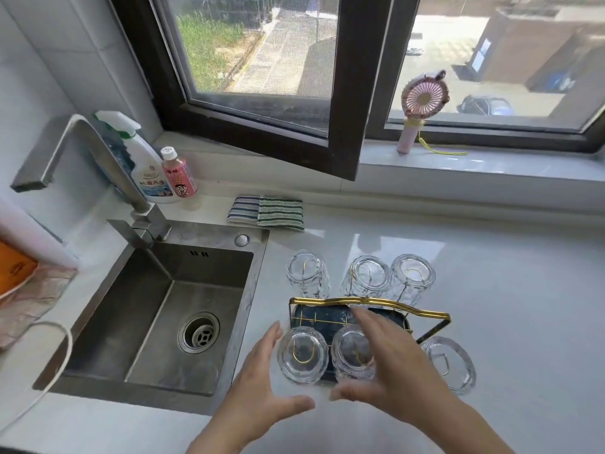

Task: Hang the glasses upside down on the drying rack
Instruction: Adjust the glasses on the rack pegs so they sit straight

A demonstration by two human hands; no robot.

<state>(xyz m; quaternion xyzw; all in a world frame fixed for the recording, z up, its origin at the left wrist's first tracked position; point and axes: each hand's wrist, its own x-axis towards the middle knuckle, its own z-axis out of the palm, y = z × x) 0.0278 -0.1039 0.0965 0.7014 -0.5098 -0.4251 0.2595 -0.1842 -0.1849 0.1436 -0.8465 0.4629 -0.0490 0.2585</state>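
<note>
With six glasses (pixel 302 353) hanging upside down on the drying rack (pixel 370 304) on the table (pixel 491 290), your left hand (pixel 262 378) and right hand (pixel 389 368) hover spread, holding nothing, so hanging looks finished; next, just draw clear.

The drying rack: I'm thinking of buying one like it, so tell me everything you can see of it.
The drying rack stands on the pale countertop, right of the sink. It has a dark tray base, thin gold wire pegs and a wavy gold handle arching across the top. Six clear glasses hang upside down on its pegs, three on the far side, three near. The right hand hovers over the near middle glass; the left hand is open beside the near left glass.
</note>
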